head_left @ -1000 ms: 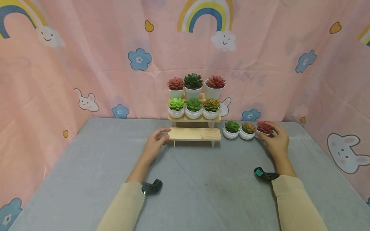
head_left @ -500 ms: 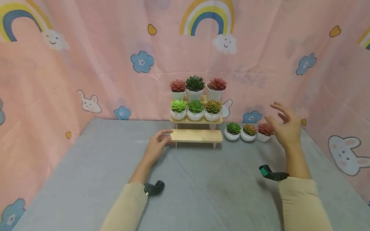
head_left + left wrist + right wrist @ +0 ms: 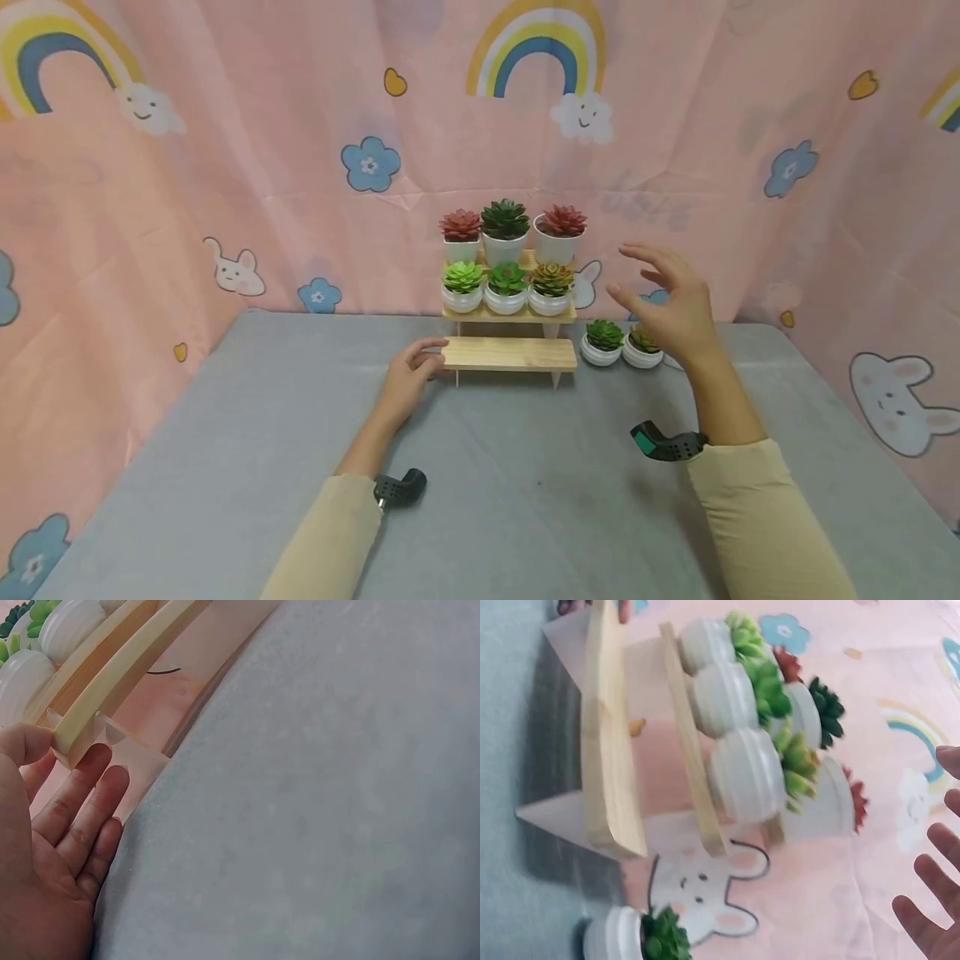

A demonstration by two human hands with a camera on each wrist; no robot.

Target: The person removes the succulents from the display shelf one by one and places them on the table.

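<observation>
I'm counting eight visible potted succulents [image 3: 506, 279], one mostly hidden pot [image 3: 672, 362], one stand [image 3: 557, 378], three shelves [image 3: 510, 354] and two wrist cameras [image 3: 401, 488].

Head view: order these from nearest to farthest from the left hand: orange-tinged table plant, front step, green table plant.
1. Front step: left end pinched by the left hand.
2. Green table plant: right of the step.
3. Orange-tinged table plant: farther right.

A wooden stand [image 3: 510, 354] links all three views: the head camera looks forward and down from farthest in front, the left-wrist camera [image 3: 402, 488] tilts close at its left end, and the right-wrist camera [image 3: 669, 444], turned sideways, faces it from front right.
</observation>
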